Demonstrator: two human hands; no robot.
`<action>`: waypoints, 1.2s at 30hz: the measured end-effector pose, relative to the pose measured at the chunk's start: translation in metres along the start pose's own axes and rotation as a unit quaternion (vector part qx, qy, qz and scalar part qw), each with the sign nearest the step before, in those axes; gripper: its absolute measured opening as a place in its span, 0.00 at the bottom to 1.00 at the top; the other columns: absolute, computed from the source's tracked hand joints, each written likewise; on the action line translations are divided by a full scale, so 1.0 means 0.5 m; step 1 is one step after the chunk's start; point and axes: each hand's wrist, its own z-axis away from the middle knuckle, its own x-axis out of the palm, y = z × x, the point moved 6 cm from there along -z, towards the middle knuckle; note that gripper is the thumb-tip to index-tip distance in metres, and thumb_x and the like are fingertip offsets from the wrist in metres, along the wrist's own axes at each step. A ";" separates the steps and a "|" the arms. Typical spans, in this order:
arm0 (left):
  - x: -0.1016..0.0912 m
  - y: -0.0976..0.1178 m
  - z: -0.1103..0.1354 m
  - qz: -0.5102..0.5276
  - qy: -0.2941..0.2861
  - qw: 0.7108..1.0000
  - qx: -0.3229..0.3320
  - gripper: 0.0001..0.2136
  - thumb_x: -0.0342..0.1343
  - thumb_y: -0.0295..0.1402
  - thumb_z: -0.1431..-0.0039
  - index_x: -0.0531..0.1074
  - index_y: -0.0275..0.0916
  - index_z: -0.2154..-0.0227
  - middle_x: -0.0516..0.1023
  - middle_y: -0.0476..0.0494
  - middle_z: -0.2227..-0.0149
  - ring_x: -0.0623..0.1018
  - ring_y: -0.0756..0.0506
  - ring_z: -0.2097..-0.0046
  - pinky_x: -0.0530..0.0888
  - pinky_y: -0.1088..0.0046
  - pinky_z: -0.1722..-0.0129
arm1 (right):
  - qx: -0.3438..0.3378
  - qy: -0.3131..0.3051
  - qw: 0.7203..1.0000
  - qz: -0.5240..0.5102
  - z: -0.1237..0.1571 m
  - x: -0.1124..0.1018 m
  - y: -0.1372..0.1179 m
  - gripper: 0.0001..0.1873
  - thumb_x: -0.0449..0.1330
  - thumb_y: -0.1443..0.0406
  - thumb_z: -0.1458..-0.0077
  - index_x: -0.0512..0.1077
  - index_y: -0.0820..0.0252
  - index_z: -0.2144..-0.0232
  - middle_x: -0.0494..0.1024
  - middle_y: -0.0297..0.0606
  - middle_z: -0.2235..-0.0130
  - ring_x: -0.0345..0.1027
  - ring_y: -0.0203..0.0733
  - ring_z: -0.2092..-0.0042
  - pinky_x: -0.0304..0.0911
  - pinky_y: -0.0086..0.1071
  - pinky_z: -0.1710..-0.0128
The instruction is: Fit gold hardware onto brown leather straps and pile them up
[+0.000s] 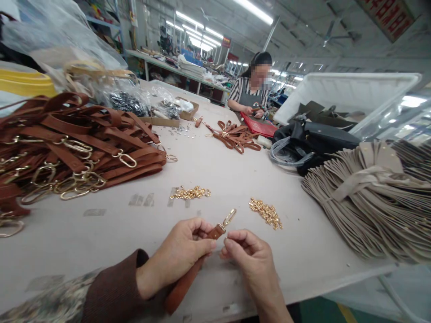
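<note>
My left hand (pixel 186 242) is closed round a brown leather strap (pixel 188 280), thumb on top, near the end that carries a gold-coloured clip (pixel 230 217). Close beside the strap's end, my right hand (pixel 251 255) has its thumb and forefinger pinched together; whatever is between the fingertips is too small or hidden to name. Beyond my hands lie two piles of small gold-coloured metal pieces, one left pile (pixel 191 193) and one right pile (pixel 266 212).
A big heap of brown straps with gold clips (pixel 84 148) covers the table's left. On the right are bundled grey-beige straps (pixel 370 193), a black bag (pixel 313 139) and a white bin (pixel 363 89). Across the table a person (pixel 251 92) works beside more brown straps (pixel 235 137).
</note>
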 end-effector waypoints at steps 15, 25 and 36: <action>0.000 0.032 0.021 -0.096 0.020 0.993 0.058 0.06 0.56 0.29 0.50 0.75 0.34 0.70 0.75 0.50 0.74 0.70 0.50 0.72 0.66 0.74 0.69 | -0.124 0.001 0.969 0.215 0.021 0.026 -0.031 0.09 0.60 0.60 0.44 0.77 0.59 0.66 0.80 0.39 0.67 0.73 0.41 0.66 0.69 0.30 0.64; 0.000 0.032 0.026 -0.123 0.011 0.988 0.090 0.06 0.55 0.30 0.48 0.76 0.35 0.70 0.76 0.48 0.72 0.71 0.49 0.70 0.67 0.74 0.68 | -0.235 0.031 0.935 0.264 0.031 0.030 -0.048 0.06 0.60 0.64 0.44 0.77 0.57 0.66 0.80 0.37 0.67 0.74 0.40 0.66 0.68 0.30 0.65; 0.004 0.046 0.038 -0.133 -0.007 0.981 0.139 0.06 0.56 0.27 0.46 0.78 0.36 0.68 0.81 0.47 0.66 0.76 0.47 0.63 0.70 0.73 0.59 | -0.106 0.104 0.988 0.049 0.025 0.018 0.008 0.18 0.67 0.53 0.54 0.69 0.57 0.66 0.79 0.39 0.68 0.75 0.43 0.68 0.72 0.33 0.69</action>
